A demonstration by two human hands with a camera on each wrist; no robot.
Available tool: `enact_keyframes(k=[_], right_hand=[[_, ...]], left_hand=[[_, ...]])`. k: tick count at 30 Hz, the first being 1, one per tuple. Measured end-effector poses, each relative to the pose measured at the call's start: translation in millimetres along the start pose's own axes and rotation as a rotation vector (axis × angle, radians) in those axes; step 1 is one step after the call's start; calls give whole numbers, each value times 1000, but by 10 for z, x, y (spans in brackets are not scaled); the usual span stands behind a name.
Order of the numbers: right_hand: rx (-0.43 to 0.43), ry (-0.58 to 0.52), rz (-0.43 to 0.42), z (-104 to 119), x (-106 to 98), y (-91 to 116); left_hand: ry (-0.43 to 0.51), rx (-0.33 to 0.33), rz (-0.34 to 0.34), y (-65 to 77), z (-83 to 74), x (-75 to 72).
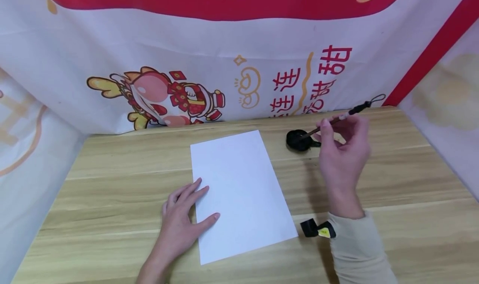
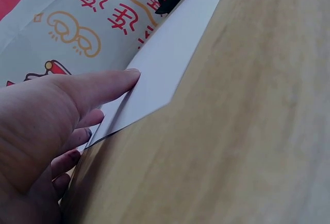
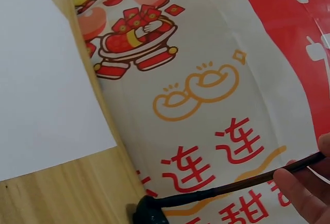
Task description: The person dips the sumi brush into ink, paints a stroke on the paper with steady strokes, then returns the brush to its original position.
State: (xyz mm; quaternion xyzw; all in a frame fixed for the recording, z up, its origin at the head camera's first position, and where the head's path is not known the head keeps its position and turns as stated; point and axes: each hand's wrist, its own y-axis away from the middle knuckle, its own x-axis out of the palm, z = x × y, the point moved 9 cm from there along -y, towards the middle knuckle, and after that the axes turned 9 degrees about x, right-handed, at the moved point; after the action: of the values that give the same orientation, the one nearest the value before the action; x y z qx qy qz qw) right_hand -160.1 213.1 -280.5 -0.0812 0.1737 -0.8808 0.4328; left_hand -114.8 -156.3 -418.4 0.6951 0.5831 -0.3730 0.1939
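A blank white sheet of paper [image 1: 243, 196] lies at the middle of the wooden table. My left hand [image 1: 183, 217] rests on its left edge, thumb and fingers spread and fairly straight. In the left wrist view the thumb [image 2: 116, 82] touches the sheet near a corner. To the right of the paper, my right hand [image 1: 344, 146] pinches a writing brush [image 1: 338, 119] by its dark handle, a cord loop at its upper end. The brush slants down to the left, its tip in a small round black ink dish [image 1: 293, 142]. In the right wrist view the dark brush [image 3: 232, 187] reaches the dish [image 3: 149, 214].
A printed white and red cloth [image 1: 209, 47] hangs upright along the table's back edge, close behind the ink dish. More cloth walls stand at the left and right. A black strap with a yellow label [image 1: 323, 230] sits at my right sleeve [image 1: 355, 246].
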Motion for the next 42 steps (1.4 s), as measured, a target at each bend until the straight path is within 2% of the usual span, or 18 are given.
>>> enact_keyframes(k=[7,14,19,23,28,37,42], right_hand=[[36,-65,-36,71,-66,-11],[25,-7,-1,28,-5,-8],[27,-11,-16,87,-45,-7],[2,40,-31,130,-90,-8],[-9,94,-7,99,-68,-13],[-10,87,-24,114,-73,-7],[-2,71,-2,103,-56,-9]], left_hand=[[5,9,-12,6,5,-2],[4,13,-14,5,11,4],[-2,19,-16,0,1,-6],[-9,16,-13,6,-3,-11],[-11,10,-7,10,2,-6],[-4,2,-1,4,1,-4],[-5,0,0,9,-3,1]])
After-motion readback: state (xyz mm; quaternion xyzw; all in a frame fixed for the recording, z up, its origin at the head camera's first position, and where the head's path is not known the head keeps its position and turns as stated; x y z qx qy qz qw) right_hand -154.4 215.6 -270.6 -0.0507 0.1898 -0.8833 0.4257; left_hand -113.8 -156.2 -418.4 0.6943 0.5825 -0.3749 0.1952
